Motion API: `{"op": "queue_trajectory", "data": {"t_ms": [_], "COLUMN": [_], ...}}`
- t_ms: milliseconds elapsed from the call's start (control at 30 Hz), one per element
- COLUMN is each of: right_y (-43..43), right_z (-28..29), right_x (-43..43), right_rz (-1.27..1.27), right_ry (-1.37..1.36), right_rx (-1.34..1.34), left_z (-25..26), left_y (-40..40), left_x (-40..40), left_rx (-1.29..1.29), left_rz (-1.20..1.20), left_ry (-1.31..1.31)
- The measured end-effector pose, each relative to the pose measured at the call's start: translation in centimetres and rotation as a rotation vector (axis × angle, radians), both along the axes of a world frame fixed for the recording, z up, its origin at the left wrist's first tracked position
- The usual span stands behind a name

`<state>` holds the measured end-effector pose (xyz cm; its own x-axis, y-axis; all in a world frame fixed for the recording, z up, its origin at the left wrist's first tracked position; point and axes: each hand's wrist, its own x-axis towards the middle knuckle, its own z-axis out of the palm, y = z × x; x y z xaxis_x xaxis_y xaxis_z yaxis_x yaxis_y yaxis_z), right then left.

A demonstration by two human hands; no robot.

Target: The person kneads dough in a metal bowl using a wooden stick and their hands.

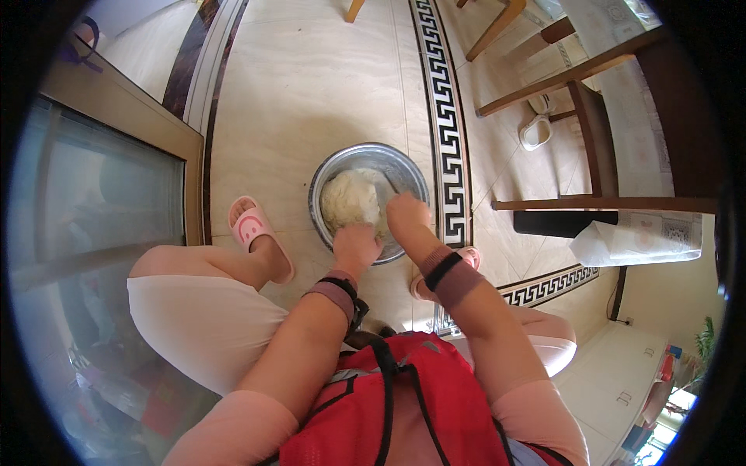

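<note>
A round metal basin (pixel 319 170) stands on the tiled floor between my feet. Inside it, a large lump of pale dough (pixel 349 195) fills the left and middle part. My left hand (pixel 356 246) is over the basin's near side, against the lower edge of the dough, its fingertips hidden. My right hand (pixel 408 216) is curled into a fist inside the right wall. A thin dark line shows just above this fist; whether it is a utensil in the hand or a mark on the metal cannot be told.
A glass-panelled door (pixel 111 175) is at the left. A black key-pattern tile border (pixel 449 134) runs right of the basin. Wooden chair legs (pixel 495 29) and a wooden frame (pixel 559 87) stand at the upper right. My pink slippers (pixel 253 230) flank the basin.
</note>
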<state>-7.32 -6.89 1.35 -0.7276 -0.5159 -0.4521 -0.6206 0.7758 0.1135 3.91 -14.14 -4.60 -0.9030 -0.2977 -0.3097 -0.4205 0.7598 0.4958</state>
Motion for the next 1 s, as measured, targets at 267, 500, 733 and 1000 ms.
{"op": "queue_trajectory", "data": {"t_ms": [267,500,733,1000], "right_y": [1.7,-0.9,0.6,0.0], "right_z": [-0.6,3.4,-2.5,0.0], "right_x": [-1.1,-0.1,-1.9,-3.3], "right_rz": [0.129,0.084,0.247,0.230], "right_ry": [0.076,0.134,0.120,0.110], "right_rx": [0.009,-0.007,-0.054,-0.081], "left_z": [0.9,-0.2,0.6,0.0], "left_y": [0.7,-0.7,0.3,-0.1], "left_x": [-0.9,0.1,-0.9,-0.7], "left_rx": [0.069,0.060,0.087,0.048], "left_rz": [-0.026,0.022,-0.025,0.020], "left_ry": [-0.097,0.000,-0.067,-0.053]}}
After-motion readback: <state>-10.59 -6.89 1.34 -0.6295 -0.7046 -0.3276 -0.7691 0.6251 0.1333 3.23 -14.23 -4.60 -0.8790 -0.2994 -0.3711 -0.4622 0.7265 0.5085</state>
